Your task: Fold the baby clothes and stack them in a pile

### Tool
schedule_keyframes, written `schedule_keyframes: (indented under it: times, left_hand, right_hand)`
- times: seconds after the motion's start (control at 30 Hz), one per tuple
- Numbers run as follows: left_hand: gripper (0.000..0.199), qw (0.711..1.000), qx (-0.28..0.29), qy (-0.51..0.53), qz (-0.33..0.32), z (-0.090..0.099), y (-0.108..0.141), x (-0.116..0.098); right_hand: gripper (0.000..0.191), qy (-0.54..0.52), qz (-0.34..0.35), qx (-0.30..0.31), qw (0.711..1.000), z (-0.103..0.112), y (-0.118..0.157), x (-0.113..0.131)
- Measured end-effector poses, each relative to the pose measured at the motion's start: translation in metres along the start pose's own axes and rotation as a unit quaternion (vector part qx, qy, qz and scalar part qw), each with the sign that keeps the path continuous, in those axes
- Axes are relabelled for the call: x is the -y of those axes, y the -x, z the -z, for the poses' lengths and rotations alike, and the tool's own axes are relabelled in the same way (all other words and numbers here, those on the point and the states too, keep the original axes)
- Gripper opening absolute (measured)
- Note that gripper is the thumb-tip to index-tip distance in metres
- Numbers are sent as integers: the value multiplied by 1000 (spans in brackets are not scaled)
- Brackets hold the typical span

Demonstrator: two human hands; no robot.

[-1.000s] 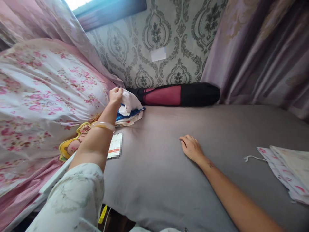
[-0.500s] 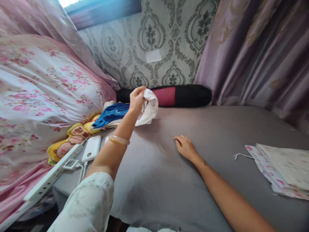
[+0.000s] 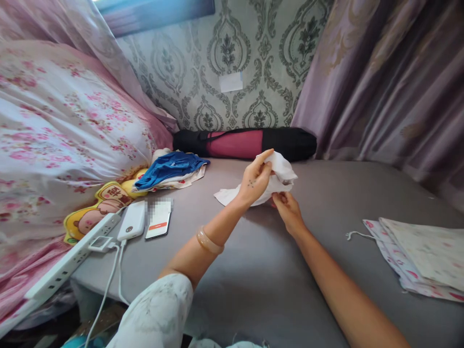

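Note:
A white cloth [image 3: 281, 166] is bunched up above the middle of the grey bed sheet [image 3: 232, 270], one end trailing to the left. My left hand [image 3: 256, 179], with a bangle on its wrist, pinches the upper part of the cloth. Lower and to the right, my right hand [image 3: 289, 210] has its fingers closed on the cloth's lower edge. At the left lies a pile of clothes with a blue garment [image 3: 168, 169] on top.
A black and red roll bag [image 3: 235, 144] lies along the wall. Folded patterned cloths [image 3: 424, 251] rest at the right. A phone [image 3: 159, 220], a white power bank [image 3: 132, 221], a power strip [image 3: 78, 253] and a yellow plush [image 3: 85, 221] line the left edge.
My left hand has carried the white cloth from beside the clothes pile to the right and nearer. My right hand has moved slightly up and taken hold of it. The phone is uncovered.

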State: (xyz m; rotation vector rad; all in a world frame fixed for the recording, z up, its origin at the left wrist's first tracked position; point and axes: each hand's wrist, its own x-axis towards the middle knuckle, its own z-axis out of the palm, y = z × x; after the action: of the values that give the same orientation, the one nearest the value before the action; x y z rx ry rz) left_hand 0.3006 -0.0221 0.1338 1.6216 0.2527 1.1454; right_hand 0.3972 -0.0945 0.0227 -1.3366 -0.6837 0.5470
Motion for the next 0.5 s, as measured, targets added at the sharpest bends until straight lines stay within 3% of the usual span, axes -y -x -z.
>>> schedule_keyframes:
  times: [0.2, 0.37, 0.5]
  left_hand:
    - [43, 999, -15, -42, -21, 10, 3, 3]
    - [40, 990, -99, -89, -46, 36, -4, 15]
    - [28, 987, -104, -123, -9, 47, -2, 12]
  right_hand:
    - [46, -43, -30, -21, 998, 11, -1, 15]
    - [41, -15, 41, -94, 995, 32, -12, 43]
    - [30, 9, 110, -128, 986, 50, -8, 80]
